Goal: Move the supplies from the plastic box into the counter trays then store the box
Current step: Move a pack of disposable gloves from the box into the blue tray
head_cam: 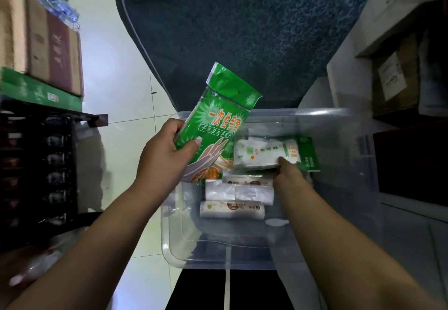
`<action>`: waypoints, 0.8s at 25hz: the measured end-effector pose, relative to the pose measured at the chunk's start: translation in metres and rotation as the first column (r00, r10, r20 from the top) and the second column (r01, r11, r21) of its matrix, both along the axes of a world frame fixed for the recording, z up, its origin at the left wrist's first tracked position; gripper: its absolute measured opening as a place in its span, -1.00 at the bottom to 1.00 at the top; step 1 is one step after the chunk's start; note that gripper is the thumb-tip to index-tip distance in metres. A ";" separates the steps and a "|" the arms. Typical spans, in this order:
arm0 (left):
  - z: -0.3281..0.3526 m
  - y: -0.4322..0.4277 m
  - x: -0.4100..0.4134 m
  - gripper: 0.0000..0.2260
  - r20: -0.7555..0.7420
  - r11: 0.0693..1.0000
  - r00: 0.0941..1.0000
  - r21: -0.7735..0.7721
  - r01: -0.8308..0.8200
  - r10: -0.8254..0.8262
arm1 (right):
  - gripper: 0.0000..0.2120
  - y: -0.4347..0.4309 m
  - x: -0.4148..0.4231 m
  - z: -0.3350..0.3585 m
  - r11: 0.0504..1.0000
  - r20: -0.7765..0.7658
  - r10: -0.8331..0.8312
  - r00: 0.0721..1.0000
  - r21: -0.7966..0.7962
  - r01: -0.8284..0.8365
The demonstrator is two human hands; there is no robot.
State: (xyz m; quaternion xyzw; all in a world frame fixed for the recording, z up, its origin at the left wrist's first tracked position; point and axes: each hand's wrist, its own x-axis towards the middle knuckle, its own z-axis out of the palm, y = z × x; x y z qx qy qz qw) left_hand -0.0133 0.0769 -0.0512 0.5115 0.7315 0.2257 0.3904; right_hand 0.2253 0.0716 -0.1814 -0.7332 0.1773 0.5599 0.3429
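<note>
Green glove packet (219,120) gripped by left hand (167,149) above clear plastic box (339,188); right hand (288,174) grasps white packet (266,152); 3 rolls (238,193) beneath; cardboard boxes (41,43) left.

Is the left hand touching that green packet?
Touching. The head view shows the left hand gripping the green packet, thumb pressed across its front.

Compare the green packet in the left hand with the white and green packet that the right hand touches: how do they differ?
The green glove packet is mostly green; the white and green packet is mostly white, green at its right end. The glove packet is lifted above the clear plastic box and stands tilted; the white one lies flat inside. The left hand grips the first firmly; the right hand only reaches the second. Both are soft plastic packets.
</note>
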 end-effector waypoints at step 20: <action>0.163 -0.005 0.104 -0.56 0.538 0.887 0.714 0.162 0.433 -0.447 | -0.83 -0.046 -0.002 0.308 0.621 0.845 0.062 0.531 0.383 -0.683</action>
